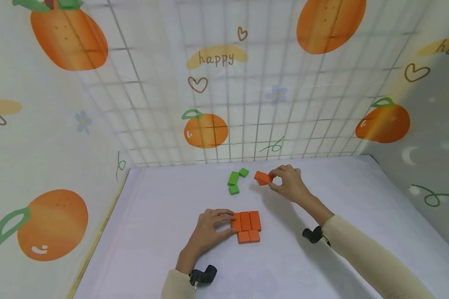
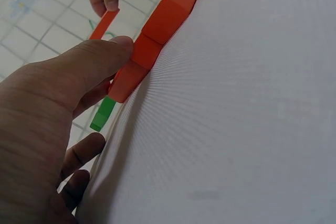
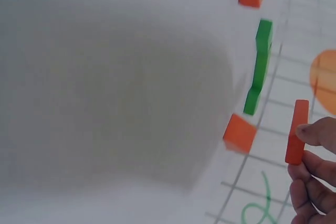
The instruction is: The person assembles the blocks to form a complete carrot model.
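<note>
Three longer orange blocks (image 1: 245,221) lie side by side on the white surface, with two shorter orange blocks (image 1: 248,236) against their near ends. My left hand (image 1: 213,228) holds the leftmost longer block between thumb and fingers; the thumb (image 2: 113,51) shows on the block's side. Farther back, my right hand (image 1: 289,182) pinches an orange block (image 3: 297,132) between thumb and fingers, raised above the surface. Another orange block (image 3: 240,134) rests on the surface near it. Left of the right hand lie green blocks (image 1: 233,178), one longer and two shorter, in a bent row.
A white cloth-covered table (image 1: 153,207) stretches under everything. Behind it rises a curtain (image 1: 157,137) printed with oranges, hearts and lettering, over a wire grid. Similar printed sheets (image 1: 52,158) close off the left and right sides. Each wrist wears a black camera mount (image 1: 203,275).
</note>
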Action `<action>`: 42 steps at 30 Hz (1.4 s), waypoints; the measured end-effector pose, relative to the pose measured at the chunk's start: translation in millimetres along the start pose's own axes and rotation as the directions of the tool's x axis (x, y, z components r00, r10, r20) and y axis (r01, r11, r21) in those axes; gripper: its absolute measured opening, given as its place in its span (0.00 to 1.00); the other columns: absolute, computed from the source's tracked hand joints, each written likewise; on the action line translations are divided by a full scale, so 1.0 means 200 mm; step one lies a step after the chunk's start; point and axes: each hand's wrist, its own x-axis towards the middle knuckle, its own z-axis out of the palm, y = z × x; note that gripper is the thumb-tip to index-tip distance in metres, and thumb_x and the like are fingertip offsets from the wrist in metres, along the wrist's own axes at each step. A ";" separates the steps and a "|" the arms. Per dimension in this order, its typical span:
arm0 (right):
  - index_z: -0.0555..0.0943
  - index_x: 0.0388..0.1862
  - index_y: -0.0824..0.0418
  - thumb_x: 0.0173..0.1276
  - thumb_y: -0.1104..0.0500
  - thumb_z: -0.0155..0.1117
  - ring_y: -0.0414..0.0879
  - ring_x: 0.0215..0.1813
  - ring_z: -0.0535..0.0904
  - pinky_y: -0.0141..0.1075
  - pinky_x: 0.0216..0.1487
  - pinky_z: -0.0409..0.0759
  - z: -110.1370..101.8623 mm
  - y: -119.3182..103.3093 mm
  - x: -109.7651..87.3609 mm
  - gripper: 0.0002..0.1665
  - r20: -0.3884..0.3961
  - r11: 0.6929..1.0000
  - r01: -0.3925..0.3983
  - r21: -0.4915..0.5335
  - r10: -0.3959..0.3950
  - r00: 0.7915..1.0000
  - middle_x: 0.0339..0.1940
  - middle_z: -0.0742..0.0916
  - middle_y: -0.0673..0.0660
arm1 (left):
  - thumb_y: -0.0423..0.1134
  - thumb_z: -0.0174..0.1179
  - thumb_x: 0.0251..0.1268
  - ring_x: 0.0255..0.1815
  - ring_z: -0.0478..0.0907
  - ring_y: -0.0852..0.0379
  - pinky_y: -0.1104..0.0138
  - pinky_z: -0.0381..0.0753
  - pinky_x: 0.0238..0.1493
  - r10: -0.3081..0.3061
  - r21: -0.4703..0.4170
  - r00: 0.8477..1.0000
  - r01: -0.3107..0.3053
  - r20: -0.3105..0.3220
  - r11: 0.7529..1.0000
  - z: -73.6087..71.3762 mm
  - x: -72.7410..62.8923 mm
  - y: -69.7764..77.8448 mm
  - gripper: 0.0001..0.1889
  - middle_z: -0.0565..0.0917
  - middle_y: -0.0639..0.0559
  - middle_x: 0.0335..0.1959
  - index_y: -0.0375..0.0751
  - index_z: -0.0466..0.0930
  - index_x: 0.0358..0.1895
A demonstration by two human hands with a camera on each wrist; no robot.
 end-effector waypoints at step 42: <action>0.87 0.47 0.53 0.57 0.58 0.76 0.38 0.52 0.73 0.43 0.52 0.64 0.05 -0.38 -0.57 0.17 0.093 0.945 0.293 0.147 -0.309 0.947 0.44 0.84 0.42 | 0.59 0.68 0.62 0.56 0.71 0.58 0.51 0.64 0.56 0.025 -0.008 1.000 -0.025 -0.005 1.000 -0.02 0.01 0.02 0.20 0.80 0.66 0.60 0.61 0.86 0.56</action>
